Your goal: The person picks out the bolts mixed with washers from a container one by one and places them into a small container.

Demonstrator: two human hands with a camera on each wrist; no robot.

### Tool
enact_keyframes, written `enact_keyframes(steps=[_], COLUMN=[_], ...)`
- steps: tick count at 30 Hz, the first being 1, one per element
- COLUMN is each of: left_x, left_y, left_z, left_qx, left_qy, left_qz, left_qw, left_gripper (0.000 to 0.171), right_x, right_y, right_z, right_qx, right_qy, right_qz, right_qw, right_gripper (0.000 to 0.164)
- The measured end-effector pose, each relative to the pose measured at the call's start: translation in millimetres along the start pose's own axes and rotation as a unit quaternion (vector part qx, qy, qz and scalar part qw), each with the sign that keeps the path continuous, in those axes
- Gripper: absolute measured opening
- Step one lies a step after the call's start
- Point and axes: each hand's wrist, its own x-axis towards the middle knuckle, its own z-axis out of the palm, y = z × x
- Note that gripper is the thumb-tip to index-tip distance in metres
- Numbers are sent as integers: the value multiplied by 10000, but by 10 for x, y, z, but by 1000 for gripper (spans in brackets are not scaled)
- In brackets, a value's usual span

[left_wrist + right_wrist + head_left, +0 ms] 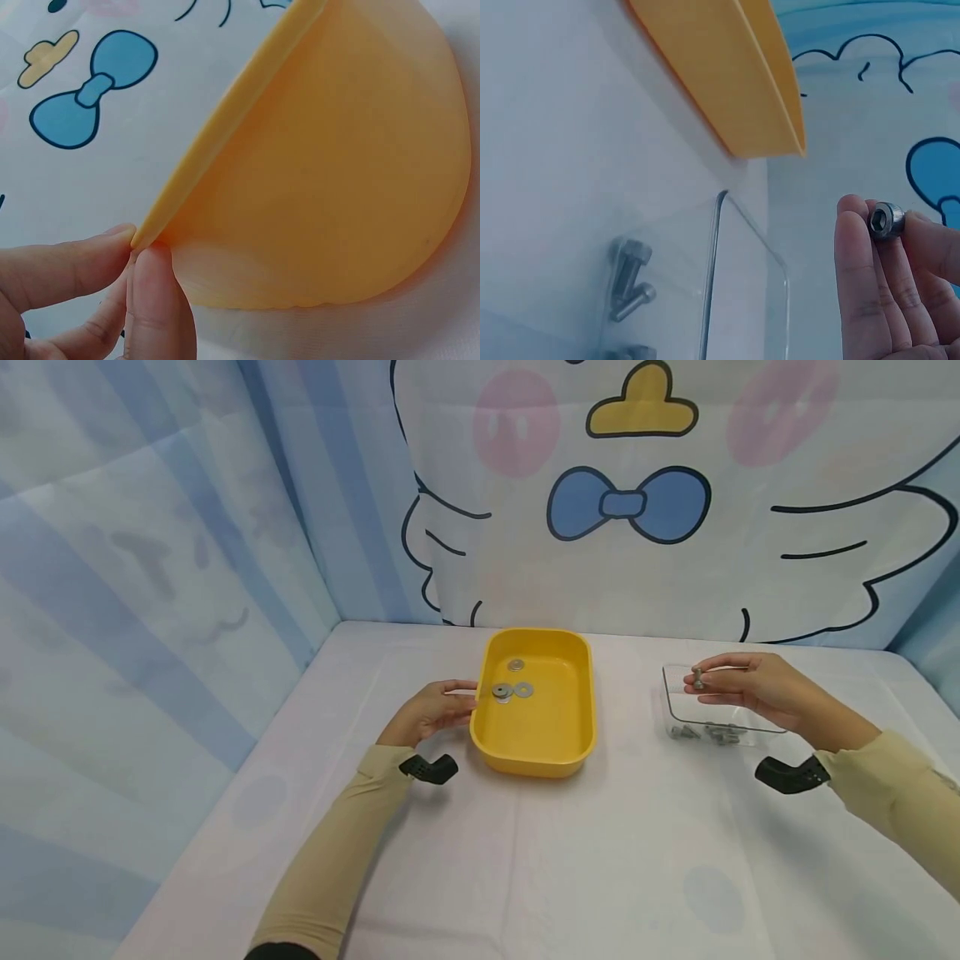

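Observation:
My left hand (431, 714) pinches the left rim of a yellow tray (558, 710) between thumb and finger, as the left wrist view shows up close. Several flat metal washers (523, 690) lie inside the tray, toward its left side. Over on the right, my right hand (765, 689) holds a socket-head bolt (886, 222) between thumb and fingertips, its hex recess visible in the right wrist view. That hand is above a clear plastic box (750, 727), where several more bolts (723, 734) lie along the near side.
A white cloth (622, 860) covers the table. Behind it hangs a cartoon-printed curtain (615, 577), with a blue striped one (150, 610) at the left. Table surface separates the tray from the clear box. Black wrist-worn devices (429, 769) jut out below both hands.

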Motion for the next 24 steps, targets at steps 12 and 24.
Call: enact_keyframes(steps=[12,24], left_x=[-10,-5], left_y=[4,-1], left_z=[-5,-10], left_qx=[-20,-70], left_qy=[-36,-65], left_qz=[19,75], left_qw=[10000,9999], left_gripper=[47,47], right_x=[-73,-13], right_y=[183,269], right_z=[-309,-443], right_qx=[-15,97], right_qy=[368,733], right_qz=[88,643], right_qw=[9993,9952], right_gripper=[23,18])
